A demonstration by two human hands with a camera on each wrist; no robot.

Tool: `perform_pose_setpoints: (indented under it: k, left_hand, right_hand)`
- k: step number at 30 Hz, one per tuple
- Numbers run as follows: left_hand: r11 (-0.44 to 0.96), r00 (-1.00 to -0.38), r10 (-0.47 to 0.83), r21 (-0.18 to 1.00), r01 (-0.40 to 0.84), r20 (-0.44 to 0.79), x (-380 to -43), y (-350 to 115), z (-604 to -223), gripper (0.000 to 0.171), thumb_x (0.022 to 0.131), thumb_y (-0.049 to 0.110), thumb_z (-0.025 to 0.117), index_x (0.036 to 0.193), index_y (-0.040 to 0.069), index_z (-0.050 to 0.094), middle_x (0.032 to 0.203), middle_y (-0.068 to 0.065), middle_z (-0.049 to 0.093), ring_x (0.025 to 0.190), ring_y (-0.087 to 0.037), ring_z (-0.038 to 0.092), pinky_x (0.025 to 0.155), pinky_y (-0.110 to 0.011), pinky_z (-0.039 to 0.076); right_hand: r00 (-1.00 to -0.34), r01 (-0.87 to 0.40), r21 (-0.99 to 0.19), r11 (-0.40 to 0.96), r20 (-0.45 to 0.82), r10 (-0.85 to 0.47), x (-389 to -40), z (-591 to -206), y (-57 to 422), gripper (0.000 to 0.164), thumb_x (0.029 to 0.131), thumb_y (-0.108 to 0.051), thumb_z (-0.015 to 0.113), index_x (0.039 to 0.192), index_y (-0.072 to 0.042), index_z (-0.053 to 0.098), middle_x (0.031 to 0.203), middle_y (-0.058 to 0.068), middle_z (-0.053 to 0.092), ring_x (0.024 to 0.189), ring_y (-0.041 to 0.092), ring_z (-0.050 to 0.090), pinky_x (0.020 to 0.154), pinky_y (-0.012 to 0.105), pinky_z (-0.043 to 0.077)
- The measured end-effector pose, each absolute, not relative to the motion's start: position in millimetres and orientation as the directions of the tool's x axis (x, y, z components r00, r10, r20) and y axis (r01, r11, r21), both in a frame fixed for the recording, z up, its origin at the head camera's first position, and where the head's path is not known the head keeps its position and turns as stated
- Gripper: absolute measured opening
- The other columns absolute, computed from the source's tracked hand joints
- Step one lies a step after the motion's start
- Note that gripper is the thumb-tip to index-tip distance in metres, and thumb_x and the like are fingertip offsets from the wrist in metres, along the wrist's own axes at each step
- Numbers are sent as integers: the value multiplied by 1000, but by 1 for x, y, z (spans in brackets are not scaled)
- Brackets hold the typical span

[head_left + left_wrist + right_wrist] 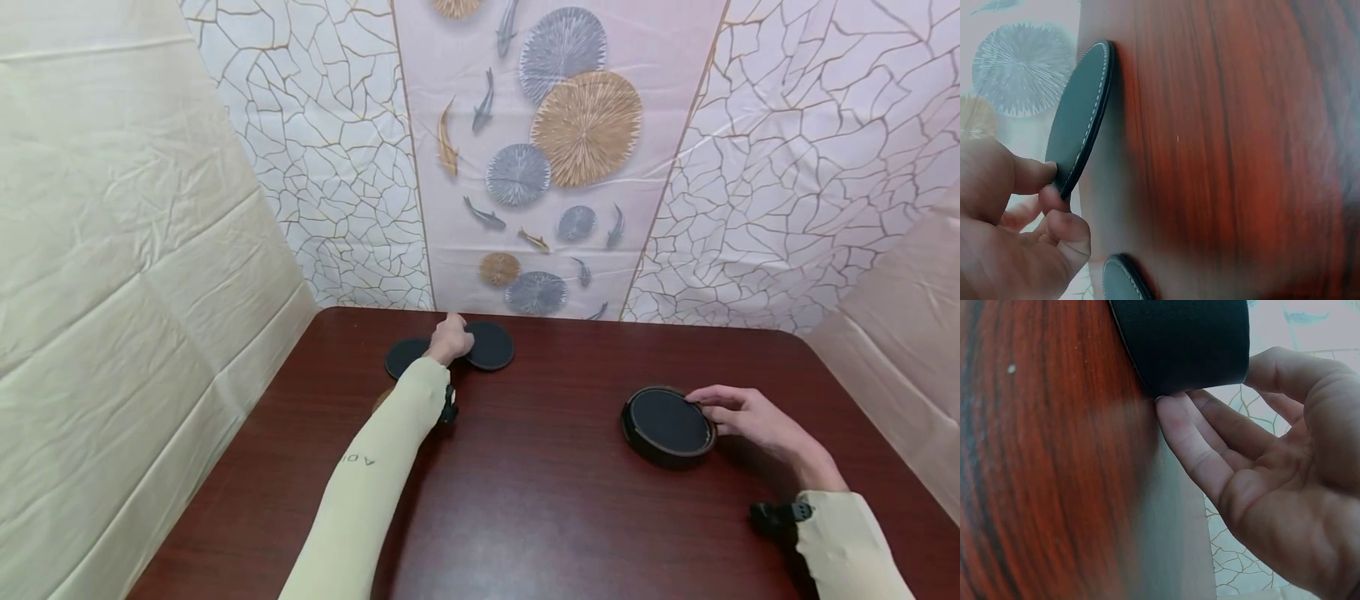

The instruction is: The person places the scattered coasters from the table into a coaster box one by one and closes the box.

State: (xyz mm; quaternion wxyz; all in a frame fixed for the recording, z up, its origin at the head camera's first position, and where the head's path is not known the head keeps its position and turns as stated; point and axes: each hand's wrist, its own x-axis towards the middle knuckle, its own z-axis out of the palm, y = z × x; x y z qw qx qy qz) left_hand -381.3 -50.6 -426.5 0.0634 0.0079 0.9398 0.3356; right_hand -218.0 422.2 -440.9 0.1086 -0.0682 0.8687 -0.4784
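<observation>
At the far edge of the table, my left hand (450,339) pinches the edge of a round black coaster (490,346) between thumb and fingers. In the left wrist view the coaster (1082,115) is tilted up and shows white stitching along its rim. A second black coaster (405,357) lies just left of that hand, partly covered by it. On the right, my right hand (753,421) grips the side of a round black coaster holder (667,423) with a dark disc within its rim. In the right wrist view, fingertips touch the holder's wall (1185,344) near its base.
A brown rounded edge (381,400) shows beside the left forearm, mostly hidden by the sleeve. The dark red wooden table (540,500) meets a patterned cloth backdrop (525,275) at the back. Pale cloth walls (150,275) stand on both sides.
</observation>
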Motion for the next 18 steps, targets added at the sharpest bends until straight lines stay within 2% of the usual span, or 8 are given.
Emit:
perform_pose_setpoints:
  k: [3,6,8,13,15,18]
  left_hand:
    - [747,-991,79,664,-15,-112,-378,-50,-428,33,100,17,46,131,6,48,132,-18,54,113,-33,55,94,-42,47]
    - [718,-992,81,695,-11,-98,-376,-50,-429,30,99,15,44,128,8,49,130,-17,55,112,-31,55,94,-41,47]
    - [700,-993,76,714,-11,-89,-376,-50,-430,29,98,14,44,127,9,50,127,-16,56,105,-29,55,88,-39,47]
    - [604,-991,70,796,-50,-116,-376,-51,-431,27,100,14,46,126,12,52,121,-15,57,75,-22,55,66,-33,47]
    - [550,-989,73,832,-64,-125,-375,-50,-430,27,101,14,47,127,12,52,120,-15,57,67,-20,54,64,-34,49]
    - [491,-990,79,869,-66,-120,-373,-50,-428,28,101,15,49,129,12,53,121,-14,57,64,-17,52,68,-37,54]
  right_hand:
    - [-965,-23,-842,539,-121,-231,-218,-441,423,39,100,-17,56,133,3,54,133,30,53,92,9,67,76,29,58]
    - [-966,-21,-842,539,-121,-228,-218,-441,423,39,100,-17,56,133,3,54,133,30,53,91,10,67,75,29,59]
    - [-967,-22,-841,541,-120,-226,-218,-441,423,39,100,-17,56,133,3,54,132,29,54,91,10,67,75,29,59]
    - [-966,-18,-844,536,-123,-226,-217,-441,422,39,100,-17,56,134,3,54,132,30,53,90,10,67,75,30,59]
    - [-966,-15,-846,533,-126,-226,-216,-440,422,40,100,-17,56,134,3,54,133,31,52,91,11,67,75,29,59]
    - [-966,-16,-844,535,-125,-225,-217,-439,422,39,100,-17,56,134,3,54,134,32,51,91,11,67,76,29,59]
